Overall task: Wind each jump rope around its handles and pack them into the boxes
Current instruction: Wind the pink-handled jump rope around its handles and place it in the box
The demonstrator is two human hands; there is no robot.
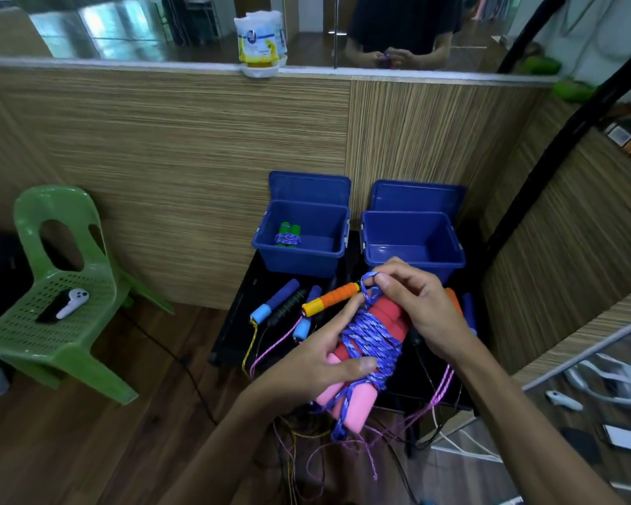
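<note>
Wood-plank floor, striped wood-grain partition wall [197,147] behind; a low black table [234,322] stands against it. All places given from this table.

One green plastic chair [62,286] well to its left, a white controller [74,302] on the seat.

Two open blue boxes at the table's back edge, lids propped upright behind. Left box [303,262] holds one wound green-handled rope [288,236]. Right box [414,255] shows nothing inside from here.

Loose handles on the tabletop, ahead of the hands: two purple-and-blue [274,299], one black [288,307], one orange-and-yellow [330,299]. Cords trail off the front edge, count unclear.

One pair of red-and-pink handles [347,395], held above the table's front edge, wrapped in purple rope [370,340].

Left hand [325,359] grips the pair, thumb pressed over the coils. Right hand [419,304] pinches a rope loop at the top end.
</note>
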